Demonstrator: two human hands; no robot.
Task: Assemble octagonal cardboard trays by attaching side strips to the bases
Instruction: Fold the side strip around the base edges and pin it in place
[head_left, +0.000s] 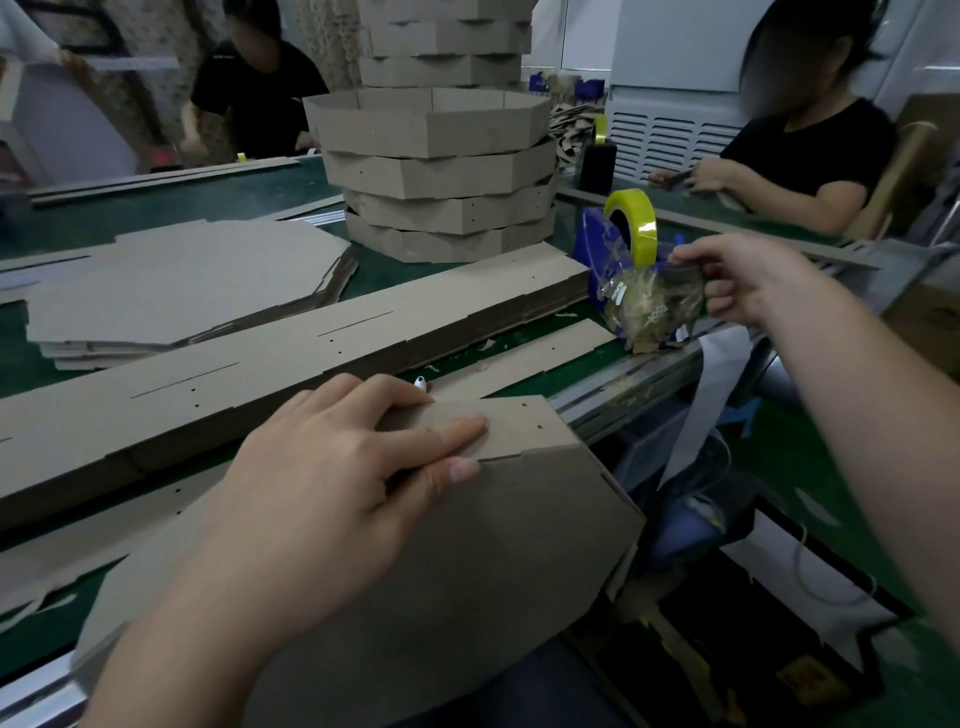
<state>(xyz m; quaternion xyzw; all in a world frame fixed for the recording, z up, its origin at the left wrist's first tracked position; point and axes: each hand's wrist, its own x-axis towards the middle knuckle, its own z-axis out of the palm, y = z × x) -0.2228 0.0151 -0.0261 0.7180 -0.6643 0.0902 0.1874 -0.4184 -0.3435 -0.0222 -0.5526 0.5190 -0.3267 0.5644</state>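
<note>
An octagonal cardboard base lies tilted over the table's near edge, close to me. A side strip stands folded up along its far edge. My left hand presses on that joint, with straight fingers on the strip and the thumb on the base. Over at the right, my right hand pinches the free end of clear tape at the blue tape dispenser, which carries a yellow-green tape roll.
A thick pile of flat side strips runs across the green table. Flat octagonal bases are stacked at the left, finished trays stand stacked behind. Two people in black sit at the far side.
</note>
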